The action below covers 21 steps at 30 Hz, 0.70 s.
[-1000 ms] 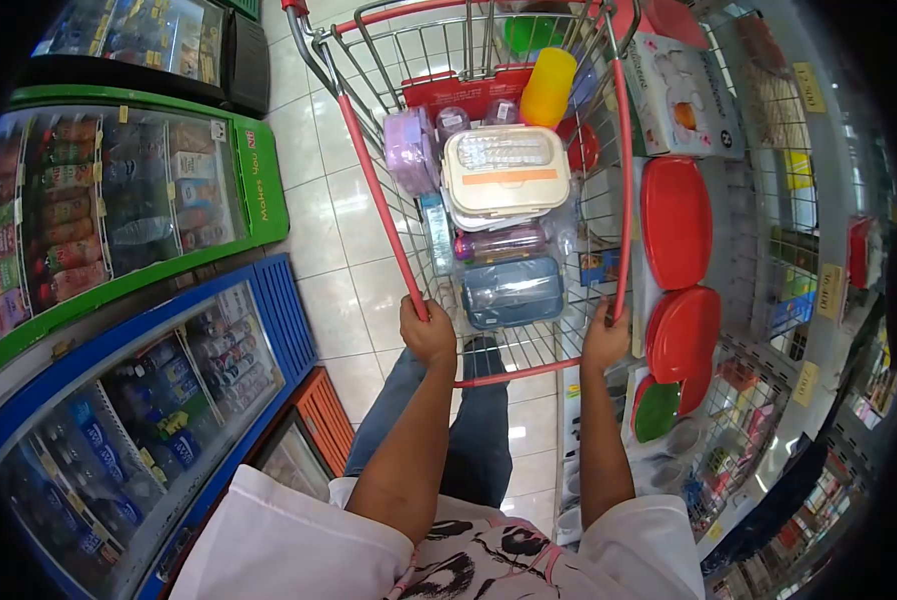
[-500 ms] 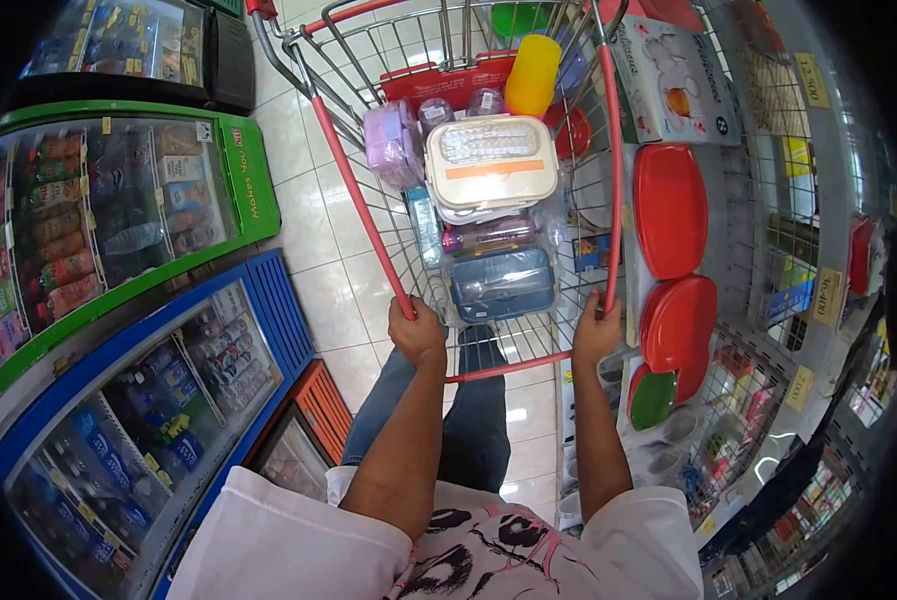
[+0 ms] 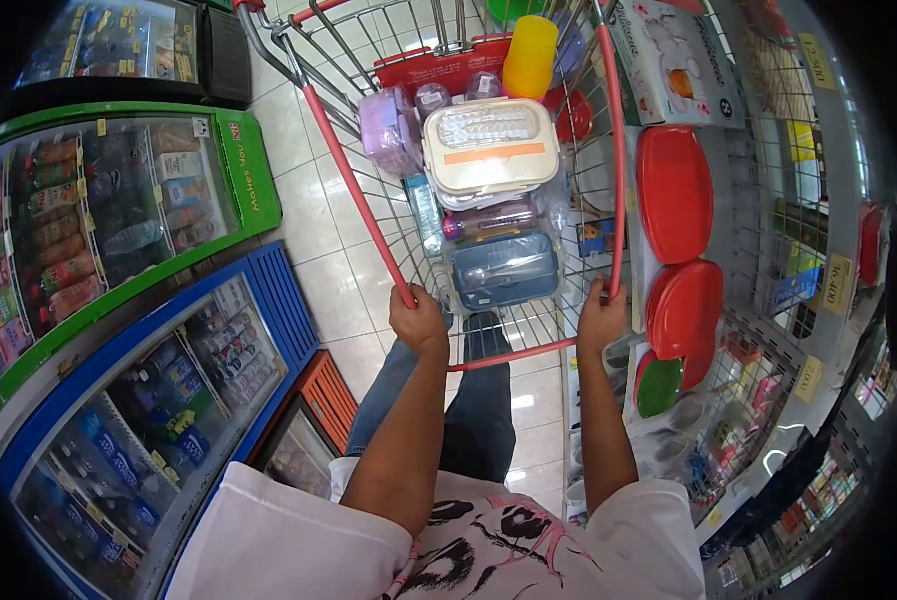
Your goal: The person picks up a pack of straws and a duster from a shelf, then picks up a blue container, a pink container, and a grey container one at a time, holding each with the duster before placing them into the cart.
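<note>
My left hand [image 3: 419,318] is closed round the left red side rail of a wire shopping cart [image 3: 367,215]. On the opposite rail, my right hand [image 3: 603,316] grips in the same way. Inside the cart, a cream lunch box [image 3: 494,175] with a clear top panel lies above a dark blue lunch box [image 3: 506,272]. A purple bottle [image 3: 491,219] lies between them. To the left is a purple plastic-wrapped pack [image 3: 390,130]. A yellow cup [image 3: 531,58] stands at the far end, near a red bowl [image 3: 574,115].
Close on the left stand a green-framed drinks fridge [image 3: 247,170] and a blue-framed one [image 3: 279,305]. Along the right runs shelving with red plastic trays [image 3: 675,195], a green tray [image 3: 659,386] and a boxed tea set [image 3: 674,65]. Pale floor tiles [image 3: 324,280] show beside the cart.
Both hands keep their hold on the cart rails. The red trays on the right sit slightly higher in view, and my legs have shifted a little.
</note>
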{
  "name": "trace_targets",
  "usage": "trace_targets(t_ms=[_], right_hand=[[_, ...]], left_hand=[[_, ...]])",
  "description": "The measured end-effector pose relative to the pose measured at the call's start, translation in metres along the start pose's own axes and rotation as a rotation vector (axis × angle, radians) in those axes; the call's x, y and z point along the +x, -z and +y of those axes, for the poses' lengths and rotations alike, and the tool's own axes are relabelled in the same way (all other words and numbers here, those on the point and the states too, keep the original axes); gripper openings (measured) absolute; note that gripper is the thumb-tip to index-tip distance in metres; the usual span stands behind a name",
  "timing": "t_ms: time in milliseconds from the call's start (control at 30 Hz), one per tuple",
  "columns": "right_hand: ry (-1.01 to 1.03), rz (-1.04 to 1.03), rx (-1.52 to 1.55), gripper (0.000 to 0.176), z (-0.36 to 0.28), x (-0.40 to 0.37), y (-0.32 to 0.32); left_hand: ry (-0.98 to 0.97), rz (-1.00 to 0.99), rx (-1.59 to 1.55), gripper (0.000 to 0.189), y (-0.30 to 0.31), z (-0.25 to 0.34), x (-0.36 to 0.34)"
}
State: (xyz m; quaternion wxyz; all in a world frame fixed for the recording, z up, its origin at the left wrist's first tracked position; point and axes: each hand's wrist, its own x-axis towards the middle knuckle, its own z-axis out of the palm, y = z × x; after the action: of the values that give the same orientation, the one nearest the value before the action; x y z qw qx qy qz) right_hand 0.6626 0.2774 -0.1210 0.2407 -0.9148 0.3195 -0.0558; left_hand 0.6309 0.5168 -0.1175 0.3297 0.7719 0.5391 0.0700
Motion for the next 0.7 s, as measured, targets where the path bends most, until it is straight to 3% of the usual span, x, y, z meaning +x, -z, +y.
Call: trace_targets(t_ms=[700], right_hand=[[0.011, 0.007, -0.051, 0.027, -0.001, 0.0009, 0.0012]], left_hand=[[-0.007, -0.003, -0.028, 0.018, 0.0011, 0.0035, -0.0005]])
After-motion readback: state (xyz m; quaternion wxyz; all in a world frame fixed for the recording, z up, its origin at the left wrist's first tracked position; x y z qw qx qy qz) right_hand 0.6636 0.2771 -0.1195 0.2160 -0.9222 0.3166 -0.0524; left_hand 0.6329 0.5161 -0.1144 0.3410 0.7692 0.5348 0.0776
